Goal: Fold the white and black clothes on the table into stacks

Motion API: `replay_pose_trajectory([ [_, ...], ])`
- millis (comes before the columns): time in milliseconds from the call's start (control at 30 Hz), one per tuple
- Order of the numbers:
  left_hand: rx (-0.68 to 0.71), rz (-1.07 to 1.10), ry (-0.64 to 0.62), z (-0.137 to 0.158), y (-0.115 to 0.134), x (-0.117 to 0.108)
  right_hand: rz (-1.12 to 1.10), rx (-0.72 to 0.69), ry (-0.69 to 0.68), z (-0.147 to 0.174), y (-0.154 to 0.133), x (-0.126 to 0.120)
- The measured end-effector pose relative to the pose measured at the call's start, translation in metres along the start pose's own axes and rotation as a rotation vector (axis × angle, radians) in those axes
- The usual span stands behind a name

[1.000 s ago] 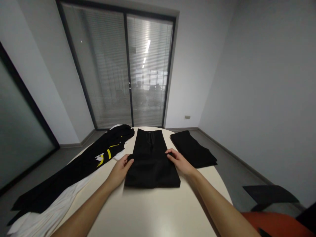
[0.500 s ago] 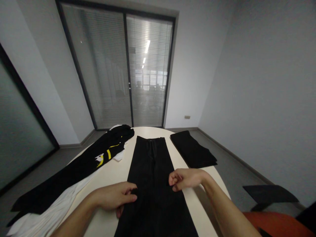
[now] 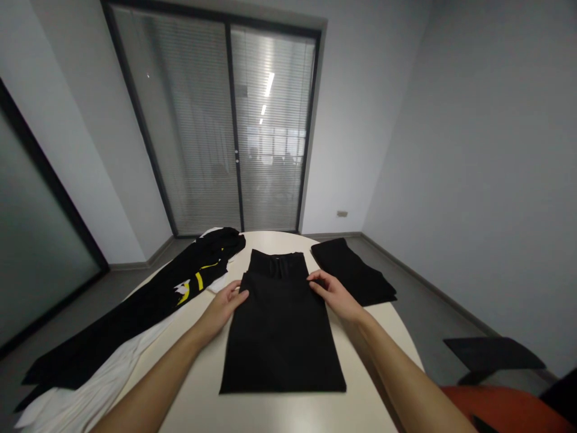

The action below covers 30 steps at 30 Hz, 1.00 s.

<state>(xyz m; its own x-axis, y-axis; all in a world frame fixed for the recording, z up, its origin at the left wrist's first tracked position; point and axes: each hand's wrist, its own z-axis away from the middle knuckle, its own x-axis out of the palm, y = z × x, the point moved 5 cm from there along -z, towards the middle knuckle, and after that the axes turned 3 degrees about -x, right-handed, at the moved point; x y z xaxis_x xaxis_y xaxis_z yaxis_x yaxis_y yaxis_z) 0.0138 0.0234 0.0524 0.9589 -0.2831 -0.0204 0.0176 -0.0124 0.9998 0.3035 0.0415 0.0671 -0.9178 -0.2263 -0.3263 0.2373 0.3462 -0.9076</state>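
Observation:
A pair of black trousers (image 3: pixel 282 337) lies in front of me, its legs doubled up toward the drawstring waistband (image 3: pixel 277 264), which shows beyond the folded edge. My left hand (image 3: pixel 229 304) pinches the left corner of that upper layer between thumb and fingers. At the opposite corner, my right hand (image 3: pixel 331 293) has thumb and fingertips closed on the cloth. The fold nearest me forms a straight edge across the table.
A folded black garment (image 3: pixel 351 273) rests on the right of the round pale table (image 3: pixel 270 415). Along the left lie black clothing with yellow marks (image 3: pixel 153 294) and white cloth (image 3: pixel 103 373). An orange-seated chair (image 3: pixel 500 409) stands at the lower right.
Both hands have moved away from me, bringing the trouser legs up over the upper part. The near end now ends in a fold on the table.

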Motion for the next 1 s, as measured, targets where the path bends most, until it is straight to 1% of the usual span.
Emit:
replay_pose_trajectory([
  [100, -0.011, -0.076, -0.018, -0.006, -0.018, -0.001, 0.072, 0.040, -0.061, -0.004, 0.023, 0.008],
  [167, -0.019, -0.116, -0.032, -0.005, -0.025, 0.000, 0.119, 0.053, -0.104, -0.005, 0.029, 0.010],
  [300, -0.049, -0.232, -0.070, 0.009, -0.023, 0.000, 0.154, 0.104, -0.223, 0.002, 0.020, 0.009],
  [367, -0.094, -0.307, -0.141, 0.019, -0.019, 0.002, 0.141, 0.147, -0.321, 0.010, 0.013, 0.010],
  [467, -0.224, -0.399, -0.291, 0.035, -0.016, 0.006, 0.085, 0.248, -0.503, 0.024, 0.008, 0.014],
  [533, -0.284, -0.462, -0.355, 0.042, -0.015, 0.009, 0.065, 0.297, -0.596, 0.032, 0.006, 0.018],
  [633, -0.281, -0.538, -0.353, 0.044, -0.013, 0.011, 0.079, 0.325, -0.647, 0.036, 0.003, 0.019],
  [700, -0.258, -0.495, -0.355, 0.044, -0.010, 0.012, 0.064, 0.315, -0.636, 0.036, -0.002, 0.017],
  [767, -0.207, -0.358, -0.377, 0.044, -0.002, 0.012, 0.003, 0.259, -0.592, 0.033, -0.011, 0.014],
  [833, -0.129, -0.196, -0.364, 0.042, 0.009, 0.011, -0.064, 0.170, -0.501, 0.028, -0.022, 0.009],
  [900, -0.057, -0.081, -0.271, 0.037, 0.018, 0.007, -0.081, 0.073, -0.351, 0.021, -0.029, 0.002],
  [1000, 0.028, -0.033, -0.058, 0.022, 0.017, 0.000, -0.012, -0.035, -0.063, 0.008, -0.025, -0.006],
])
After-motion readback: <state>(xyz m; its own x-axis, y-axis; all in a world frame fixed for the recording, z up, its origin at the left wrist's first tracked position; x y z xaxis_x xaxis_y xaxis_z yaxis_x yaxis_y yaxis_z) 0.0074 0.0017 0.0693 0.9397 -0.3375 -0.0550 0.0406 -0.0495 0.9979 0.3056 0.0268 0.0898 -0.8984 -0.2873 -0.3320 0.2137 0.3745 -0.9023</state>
